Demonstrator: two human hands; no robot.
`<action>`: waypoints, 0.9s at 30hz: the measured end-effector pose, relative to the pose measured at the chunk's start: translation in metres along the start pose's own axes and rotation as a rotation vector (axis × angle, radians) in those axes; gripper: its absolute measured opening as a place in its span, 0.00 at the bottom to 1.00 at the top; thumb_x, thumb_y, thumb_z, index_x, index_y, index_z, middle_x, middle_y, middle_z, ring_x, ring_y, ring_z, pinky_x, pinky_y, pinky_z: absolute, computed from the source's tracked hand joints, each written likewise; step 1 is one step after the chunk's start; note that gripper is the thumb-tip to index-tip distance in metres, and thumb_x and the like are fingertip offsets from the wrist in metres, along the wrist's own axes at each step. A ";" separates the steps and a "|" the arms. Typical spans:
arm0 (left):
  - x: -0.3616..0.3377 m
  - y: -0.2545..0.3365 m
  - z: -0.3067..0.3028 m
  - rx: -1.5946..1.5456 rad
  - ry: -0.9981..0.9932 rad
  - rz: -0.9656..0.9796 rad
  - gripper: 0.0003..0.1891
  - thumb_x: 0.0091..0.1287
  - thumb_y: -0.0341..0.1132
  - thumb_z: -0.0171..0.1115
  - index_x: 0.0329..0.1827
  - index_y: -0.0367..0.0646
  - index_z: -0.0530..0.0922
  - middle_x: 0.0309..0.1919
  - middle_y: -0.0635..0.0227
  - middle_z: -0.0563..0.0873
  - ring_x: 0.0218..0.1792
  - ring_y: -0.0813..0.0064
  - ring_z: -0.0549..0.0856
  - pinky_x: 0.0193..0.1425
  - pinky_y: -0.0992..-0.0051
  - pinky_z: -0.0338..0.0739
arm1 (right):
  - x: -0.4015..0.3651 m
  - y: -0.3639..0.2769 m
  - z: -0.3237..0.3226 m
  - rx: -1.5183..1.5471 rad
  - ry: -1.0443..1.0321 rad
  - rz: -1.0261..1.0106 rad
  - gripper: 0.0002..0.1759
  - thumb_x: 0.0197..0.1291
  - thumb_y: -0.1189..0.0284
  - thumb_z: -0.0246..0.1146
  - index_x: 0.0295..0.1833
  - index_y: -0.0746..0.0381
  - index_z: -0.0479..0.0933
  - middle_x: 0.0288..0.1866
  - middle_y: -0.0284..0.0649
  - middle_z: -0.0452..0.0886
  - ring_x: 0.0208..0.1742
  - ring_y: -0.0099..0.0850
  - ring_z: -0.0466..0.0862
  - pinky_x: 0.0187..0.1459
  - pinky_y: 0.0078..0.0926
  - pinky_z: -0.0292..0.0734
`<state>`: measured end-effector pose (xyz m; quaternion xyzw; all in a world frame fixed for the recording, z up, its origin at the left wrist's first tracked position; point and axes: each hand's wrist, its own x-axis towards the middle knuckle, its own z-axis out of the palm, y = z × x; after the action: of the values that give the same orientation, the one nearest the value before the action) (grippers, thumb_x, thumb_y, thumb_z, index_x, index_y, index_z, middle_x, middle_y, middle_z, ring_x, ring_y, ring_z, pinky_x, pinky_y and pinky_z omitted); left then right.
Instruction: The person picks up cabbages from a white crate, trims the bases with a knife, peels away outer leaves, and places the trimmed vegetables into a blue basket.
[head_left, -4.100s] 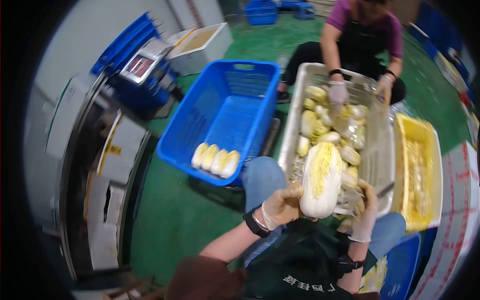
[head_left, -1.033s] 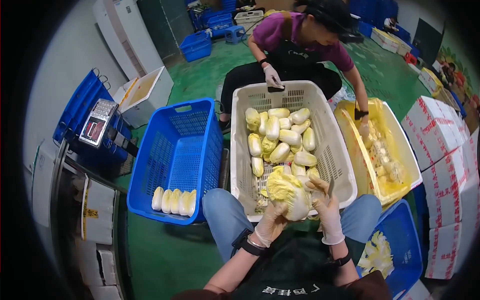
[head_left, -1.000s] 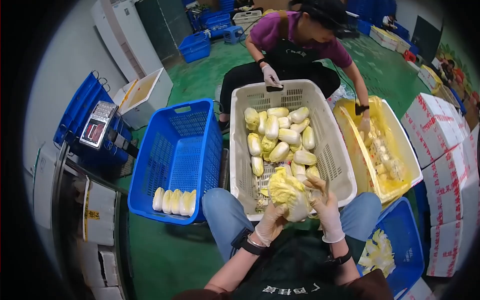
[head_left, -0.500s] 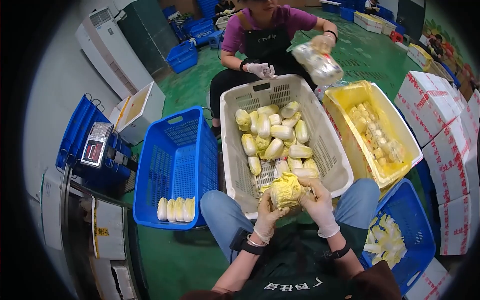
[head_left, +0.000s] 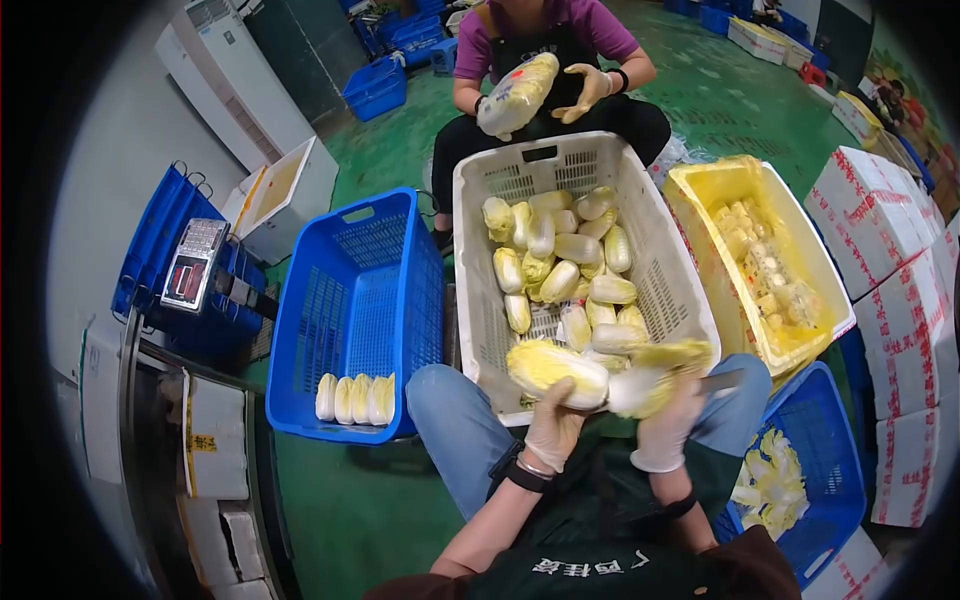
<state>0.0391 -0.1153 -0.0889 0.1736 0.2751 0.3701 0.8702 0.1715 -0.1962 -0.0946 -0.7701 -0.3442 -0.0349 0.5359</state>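
Observation:
My gloved left hand is wrapped round the base of a napa cabbage above the near edge of the white crate. My right hand, blurred by motion, is closed on loose outer leaves just right of the cabbage. A blade-like thing sticks out to the right of that hand. Many small cabbages lie in the white crate. Across it, a co-worker's hand holds a wrapped pack of cabbages, with the other hand raised beside it.
A blue crate with a row of cabbages stands at left, near a scale. At right are a yellow-lined foam box with wrapped packs, a blue crate of leaves and stacked white boxes.
The cabbage has turned onto its side, and leaves are now apart from it in my right hand, which has moved right. The co-worker's pack has shifted left to the other hand.

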 end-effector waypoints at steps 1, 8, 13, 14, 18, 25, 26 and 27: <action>-0.001 0.006 0.001 -0.285 -0.071 -0.032 0.34 0.60 0.37 0.67 0.69 0.41 0.63 0.60 0.58 0.76 0.63 0.53 0.76 0.62 0.51 0.75 | 0.027 -0.016 -0.022 0.071 0.021 -0.031 0.18 0.62 0.82 0.55 0.58 0.71 0.68 0.52 0.49 0.74 0.52 0.39 0.76 0.51 0.34 0.73; -0.014 0.031 0.005 -0.341 -0.289 -0.007 0.45 0.52 0.28 0.65 0.75 0.42 0.52 0.71 0.54 0.65 0.72 0.46 0.63 0.72 0.48 0.63 | 0.118 0.029 -0.144 2.584 -0.362 -0.030 0.15 0.68 0.63 0.53 0.56 0.52 0.77 0.40 0.26 0.77 0.21 0.16 0.58 0.36 0.20 0.59; -0.008 0.018 -0.002 -0.342 -0.250 -0.099 0.48 0.48 0.27 0.65 0.76 0.45 0.51 0.73 0.53 0.61 0.74 0.45 0.57 0.75 0.44 0.56 | 0.108 0.063 -0.145 2.362 -0.004 0.134 0.28 0.68 0.49 0.52 0.64 0.55 0.72 0.41 0.27 0.77 0.19 0.17 0.56 0.23 0.16 0.54; -0.008 0.015 -0.003 -0.337 -0.259 -0.107 0.44 0.51 0.27 0.65 0.74 0.42 0.54 0.71 0.55 0.64 0.72 0.49 0.62 0.75 0.47 0.57 | 0.105 0.058 -0.138 2.237 -0.095 0.368 0.30 0.68 0.46 0.52 0.64 0.57 0.72 0.38 0.29 0.78 0.18 0.17 0.57 0.23 0.15 0.56; -0.008 0.012 0.019 -0.416 -0.309 -0.081 0.42 0.55 0.37 0.73 0.72 0.42 0.60 0.69 0.57 0.68 0.70 0.53 0.67 0.74 0.48 0.59 | 0.082 0.012 -0.074 1.271 -0.417 0.727 0.39 0.68 0.41 0.48 0.68 0.62 0.66 0.35 0.34 0.78 0.16 0.15 0.59 0.16 0.11 0.47; 0.002 0.011 0.020 -0.791 -0.159 -0.308 0.46 0.49 0.51 0.77 0.69 0.44 0.65 0.64 0.59 0.74 0.68 0.53 0.69 0.72 0.50 0.62 | 0.023 -0.026 -0.012 0.530 -0.450 0.132 0.27 0.67 0.58 0.58 0.66 0.62 0.70 0.37 0.35 0.80 0.26 0.24 0.76 0.32 0.24 0.75; 0.004 0.008 0.011 -0.744 -0.090 -0.259 0.45 0.49 0.52 0.77 0.68 0.44 0.67 0.63 0.61 0.76 0.65 0.56 0.71 0.70 0.53 0.65 | 0.018 -0.037 -0.018 0.402 -0.474 0.082 0.27 0.64 0.62 0.62 0.66 0.61 0.71 0.37 0.37 0.81 0.28 0.28 0.80 0.36 0.28 0.77; 0.005 0.005 0.004 -0.696 -0.021 -0.214 0.44 0.49 0.53 0.76 0.67 0.44 0.69 0.61 0.62 0.78 0.62 0.60 0.74 0.67 0.56 0.67 | 0.013 -0.037 -0.018 0.400 -0.472 0.087 0.27 0.64 0.62 0.62 0.66 0.61 0.71 0.37 0.37 0.81 0.28 0.28 0.80 0.36 0.28 0.77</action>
<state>0.0415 -0.1084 -0.0854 -0.1587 0.1404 0.3466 0.9138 0.1659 -0.1984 -0.0515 -0.6503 -0.4259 0.2360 0.5831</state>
